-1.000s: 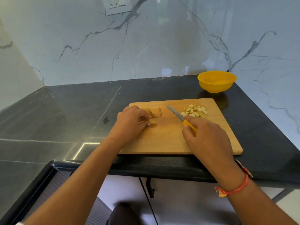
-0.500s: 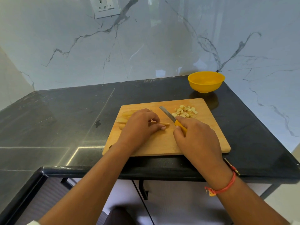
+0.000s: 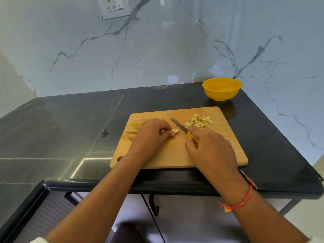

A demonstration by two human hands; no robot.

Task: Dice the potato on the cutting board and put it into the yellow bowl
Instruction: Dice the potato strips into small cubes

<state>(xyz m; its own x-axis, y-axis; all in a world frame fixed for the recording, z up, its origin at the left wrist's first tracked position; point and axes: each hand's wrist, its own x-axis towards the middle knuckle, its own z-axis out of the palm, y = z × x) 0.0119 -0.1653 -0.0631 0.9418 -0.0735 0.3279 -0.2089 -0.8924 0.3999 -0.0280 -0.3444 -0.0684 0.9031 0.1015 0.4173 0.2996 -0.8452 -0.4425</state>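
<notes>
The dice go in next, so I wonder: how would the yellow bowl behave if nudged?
The bowl looks like thin plastic and appears empty, so it is probably light. Its narrow foot on the glossy counter suggests it could slide or tip if nudged. It is likely not fragile.

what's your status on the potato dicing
Left hand holds potato strip, right hand grips knife. Diced pile on cutting board, yellow bowl looks empty. Nothing blocking.

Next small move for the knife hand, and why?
Probably bring the knife down across the potato strip that the left hand pinches on the cutting board. The right hand holds the blade just beside the strip's free end, not on it; uncut slices wait beyond the left hand, and the yellow bowl looks empty.
</notes>
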